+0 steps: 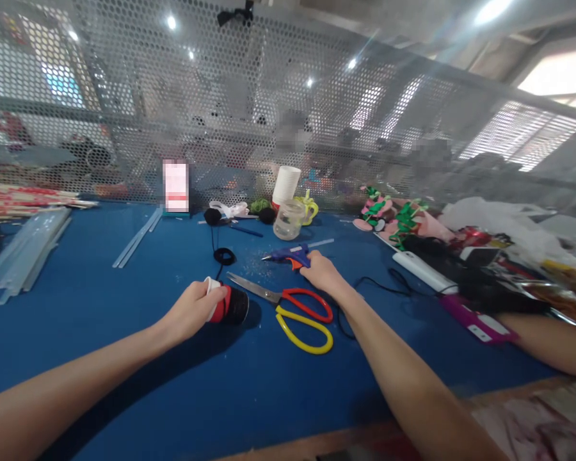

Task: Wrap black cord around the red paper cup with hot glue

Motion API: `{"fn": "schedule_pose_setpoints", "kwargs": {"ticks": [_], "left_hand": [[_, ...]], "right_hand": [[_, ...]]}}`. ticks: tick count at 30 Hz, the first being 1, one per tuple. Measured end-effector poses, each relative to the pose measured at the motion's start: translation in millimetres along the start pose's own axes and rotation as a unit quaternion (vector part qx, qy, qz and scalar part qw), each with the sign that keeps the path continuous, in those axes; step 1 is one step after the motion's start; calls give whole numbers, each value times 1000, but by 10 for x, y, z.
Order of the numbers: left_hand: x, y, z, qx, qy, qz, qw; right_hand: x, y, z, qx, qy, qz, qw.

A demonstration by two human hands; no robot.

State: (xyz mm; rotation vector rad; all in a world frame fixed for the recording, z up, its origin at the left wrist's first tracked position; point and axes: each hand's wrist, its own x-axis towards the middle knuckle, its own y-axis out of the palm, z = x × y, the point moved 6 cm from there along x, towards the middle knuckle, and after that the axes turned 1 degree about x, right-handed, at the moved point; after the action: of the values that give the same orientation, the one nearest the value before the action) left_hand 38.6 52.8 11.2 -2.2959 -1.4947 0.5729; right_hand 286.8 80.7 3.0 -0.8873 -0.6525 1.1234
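My left hand [195, 310] is closed around a paper cup [219, 303], tilted on its side above the blue table. Its white rim faces left, and red and black cord wraps its outside. From the cup a black cord [224, 257] runs up to a small coil on the table. My right hand [320, 272] grips a blue hot glue gun [288, 255] with an orange trigger, its nozzle aimed left and a clear glue stick out of its back. Between and below the hands lie open-bladed scissors [272, 296] with one red and one yellow handle.
At the back stand a phone [175, 186], a stack of white cups [286, 184] and a clear jar [288, 221]. Glue sticks [29, 253] lie left. On the right are artificial flowers [398, 218], a white-and-purple tool [461, 301] and another person's arm [552, 339]. A perforated metal screen [173, 115] rises behind.
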Motion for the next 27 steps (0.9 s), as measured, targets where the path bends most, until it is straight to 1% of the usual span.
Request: {"fn": "schedule_pose_setpoints", "kwargs": {"ticks": [3,6,8,11,14,18,22,27], "left_hand": [[12,1,6,-2,-7,3,1000],[17,-30,-9,6,-9,-4,1000],[27,-66,-18,13,-7,-18,1000],[50,-103,-3,20,-10,-29,999],[73,-113,21,25,-12,-28,999],[87,-110,16,22,-12,-25,999],[81,-113,-18,7,-17,-30,999],[77,-123,-24,1,-16,-45,999]], "right_hand": [[-131,-132,126,69,-30,-2,997],[-339,-203,304,137,-79,43,987],[-492,-198,416,205,-105,88,969],[-693,-175,569,275,-150,124,942],[-834,-111,670,274,-169,160,933],[-935,-50,717,250,-159,191,936],[-991,-36,718,218,-147,198,944],[-1025,-18,730,212,-133,194,949]]}}
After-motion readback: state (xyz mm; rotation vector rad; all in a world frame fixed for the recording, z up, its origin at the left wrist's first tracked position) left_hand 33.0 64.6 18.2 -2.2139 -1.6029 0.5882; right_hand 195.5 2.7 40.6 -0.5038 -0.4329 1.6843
